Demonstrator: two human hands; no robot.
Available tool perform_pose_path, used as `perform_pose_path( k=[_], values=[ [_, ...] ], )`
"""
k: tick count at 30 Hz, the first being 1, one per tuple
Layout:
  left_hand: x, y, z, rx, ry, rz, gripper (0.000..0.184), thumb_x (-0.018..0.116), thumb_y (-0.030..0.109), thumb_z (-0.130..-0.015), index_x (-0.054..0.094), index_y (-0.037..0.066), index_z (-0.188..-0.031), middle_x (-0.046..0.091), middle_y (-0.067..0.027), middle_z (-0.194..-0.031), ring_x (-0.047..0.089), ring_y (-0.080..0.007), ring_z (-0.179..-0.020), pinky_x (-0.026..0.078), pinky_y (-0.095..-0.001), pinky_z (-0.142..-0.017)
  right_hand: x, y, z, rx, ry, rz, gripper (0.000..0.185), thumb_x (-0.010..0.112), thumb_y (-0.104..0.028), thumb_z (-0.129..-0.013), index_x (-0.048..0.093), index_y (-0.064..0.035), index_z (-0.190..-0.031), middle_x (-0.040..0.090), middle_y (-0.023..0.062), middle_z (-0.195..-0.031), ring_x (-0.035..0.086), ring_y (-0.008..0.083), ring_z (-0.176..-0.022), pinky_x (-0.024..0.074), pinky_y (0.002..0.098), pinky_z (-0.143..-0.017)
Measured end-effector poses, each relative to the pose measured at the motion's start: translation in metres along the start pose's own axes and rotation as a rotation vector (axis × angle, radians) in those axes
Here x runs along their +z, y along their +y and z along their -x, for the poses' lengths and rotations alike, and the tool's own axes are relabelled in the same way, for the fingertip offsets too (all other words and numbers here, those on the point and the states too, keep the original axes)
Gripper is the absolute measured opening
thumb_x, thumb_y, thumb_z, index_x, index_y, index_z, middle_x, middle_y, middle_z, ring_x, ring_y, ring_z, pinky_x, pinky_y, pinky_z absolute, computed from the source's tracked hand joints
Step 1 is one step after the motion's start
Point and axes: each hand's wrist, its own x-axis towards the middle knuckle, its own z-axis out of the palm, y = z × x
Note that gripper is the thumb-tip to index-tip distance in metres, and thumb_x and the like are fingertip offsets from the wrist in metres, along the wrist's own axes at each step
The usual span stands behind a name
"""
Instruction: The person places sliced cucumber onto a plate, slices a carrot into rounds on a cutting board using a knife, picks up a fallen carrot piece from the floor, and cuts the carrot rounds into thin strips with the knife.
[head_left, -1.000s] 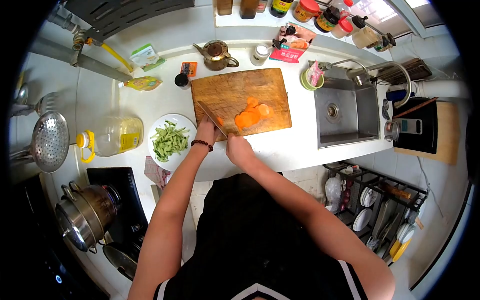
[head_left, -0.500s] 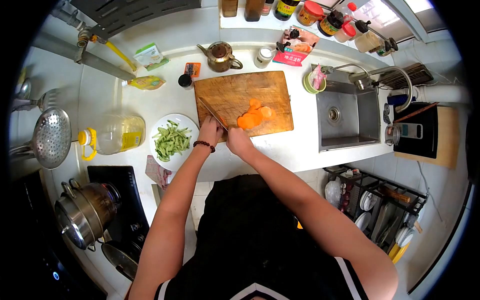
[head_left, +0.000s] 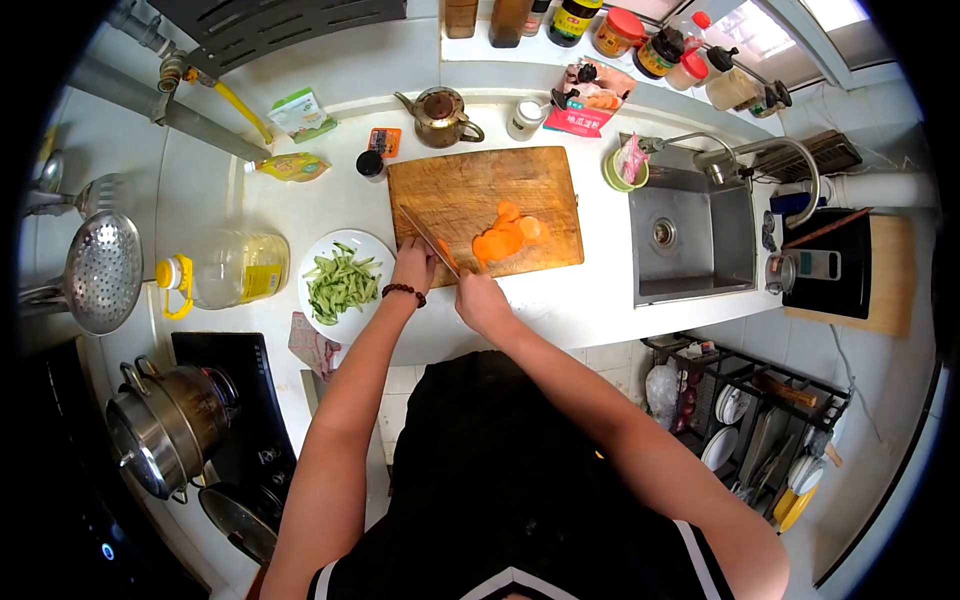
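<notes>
Between board (head_left: 430,180) and sink (head_left: 700,280): we have passing room.
Left of board: plate (head_left: 381,254) blocks us.
Behind board: teapot (head_left: 440,117) obstructs us.

The cutting board (head_left: 450,185) before you is matt wood, its face roughened by fine scoring. The knife (head_left: 426,233) you hold has a smooth metal blade. To your left, note the plate (head_left: 368,244), white and glossy; the oil jug (head_left: 222,275), translucent plastic with a shiny yellow plastic cap (head_left: 171,274); the skimmer (head_left: 103,272), perforated bright metal; and the pot (head_left: 143,440), polished metal. To your right, the sink (head_left: 690,270) is brushed-looking metal. Your shirt (head_left: 470,470) is matt black cloth; your bracelet (head_left: 404,290) has smooth, dark beads, their material unclear. The counter (head_left: 590,290) is smooth and pale, with a soft sheen.
</notes>
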Motion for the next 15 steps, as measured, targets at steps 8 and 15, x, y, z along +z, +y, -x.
perform_pose_path(
  k=[8,15],
  values=[
    [-0.002,0.002,0.002,-0.075,-0.024,0.026,0.012,0.065,-0.005,-0.081,0.064,-0.006,-0.093,0.063,-0.0248,-0.097,0.06,-0.0434,-0.098,0.051,-0.0492,-0.087,-0.004,-0.005,0.004,0.003,-0.017,-0.009,0.012,0.056,-0.003,-0.086,0.062,0.0071,-0.089,0.065,0.0338,-0.076,0.067,0.0502,-0.074,0.0557,0.0569,-0.069],
    [0.014,-0.016,0.006,-0.028,0.055,0.088,0.013,0.065,-0.004,-0.081,0.064,-0.006,-0.094,0.064,-0.0247,-0.099,0.061,-0.0435,-0.1,0.052,-0.0489,-0.088,0.002,-0.01,0.006,-0.004,-0.004,0.004,0.01,0.058,-0.002,-0.084,0.062,0.0066,-0.088,0.066,0.0332,-0.076,0.068,0.0488,-0.074,0.0564,0.0558,-0.069]
  ],
)
